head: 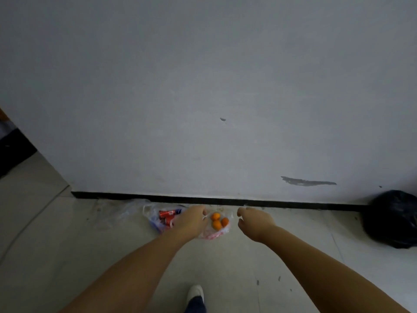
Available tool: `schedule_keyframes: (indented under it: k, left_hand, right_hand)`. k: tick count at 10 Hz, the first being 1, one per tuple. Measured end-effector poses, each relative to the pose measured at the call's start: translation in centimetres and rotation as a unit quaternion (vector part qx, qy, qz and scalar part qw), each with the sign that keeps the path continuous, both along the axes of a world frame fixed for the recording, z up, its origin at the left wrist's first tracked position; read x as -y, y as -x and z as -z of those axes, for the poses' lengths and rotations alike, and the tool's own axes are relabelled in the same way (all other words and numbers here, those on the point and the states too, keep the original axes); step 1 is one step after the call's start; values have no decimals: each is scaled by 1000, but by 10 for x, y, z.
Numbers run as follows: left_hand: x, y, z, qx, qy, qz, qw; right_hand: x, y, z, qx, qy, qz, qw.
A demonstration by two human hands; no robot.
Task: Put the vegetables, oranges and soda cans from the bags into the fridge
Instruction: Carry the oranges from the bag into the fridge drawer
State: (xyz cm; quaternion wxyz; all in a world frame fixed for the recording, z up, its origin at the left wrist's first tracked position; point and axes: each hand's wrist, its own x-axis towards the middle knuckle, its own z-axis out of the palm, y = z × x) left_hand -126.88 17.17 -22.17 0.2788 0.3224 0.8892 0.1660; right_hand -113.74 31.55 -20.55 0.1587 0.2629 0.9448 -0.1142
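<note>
Three oranges (218, 220) lie in an open clear plastic bag with pink print (213, 234) on the floor by the wall. Left of it a second clear bag (155, 219) holds red soda cans (166, 215). My left hand (191, 220) pinches the left edge of the orange bag, its fingers curled. My right hand (253, 221) hovers just right of that bag with fingers loosely curled; whether it holds the bag's thin edge I cannot tell. No fridge and no vegetables are in view.
A grey wall (203, 98) with a black skirting strip (225, 201) stands straight ahead. A full black rubbish bag (393, 219) sits on the floor at the right. An empty clear bag (117, 213) lies left of the cans. My shoe (195, 293) is below.
</note>
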Motion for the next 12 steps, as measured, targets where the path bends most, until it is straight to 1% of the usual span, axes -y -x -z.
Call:
schedule_keyframes:
  k: [1, 2, 3, 4, 5, 6, 7, 8, 9, 10, 11, 12]
  left_hand:
    - [-46, 51, 15, 33, 3, 6, 999]
    - [-83, 83, 34, 44, 15, 22, 999]
    - [-113, 100, 75, 67, 39, 32, 997]
    - [-138, 110, 158, 100, 52, 17, 994]
    - [-161, 122, 271, 123, 59, 0, 991]
    - [-185, 130, 380, 131, 75, -21, 988]
    - [-206, 140, 473, 107, 70, -20, 992]
    - [-230, 153, 550, 79, 34, 23, 996]
    - [-256, 176, 630, 8, 13, 155, 988]
    - [-278, 193, 692, -20, 18, 214, 976]
    - [-289, 200, 713, -81, 88, 339, 933]
    - [-291, 195, 722, -142, 122, 381, 906]
  right_hand:
    - [-44, 48, 15, 3, 33, 22, 999]
    - [-77, 73, 39, 16, 55, 44, 997]
    - [-109, 85, 88, 42, 76, 55, 995]
    - [-142, 98, 168, 86, 97, 43, 991]
    - [-171, 120, 275, 115, 115, 30, 986]
    - [-192, 146, 385, 107, 138, 52, 983]
    - [-206, 175, 483, 56, 157, 52, 985]
    - [-216, 205, 575, 19, 201, 62, 977]
    - [-227, 226, 654, 6, 183, 10, 983]
    - [-242, 235, 712, 17, 73, -66, 995]
    - [-251, 231, 744, 61, 0, -92, 994]
    - [-255, 225, 755, 126, -27, -62, 990]
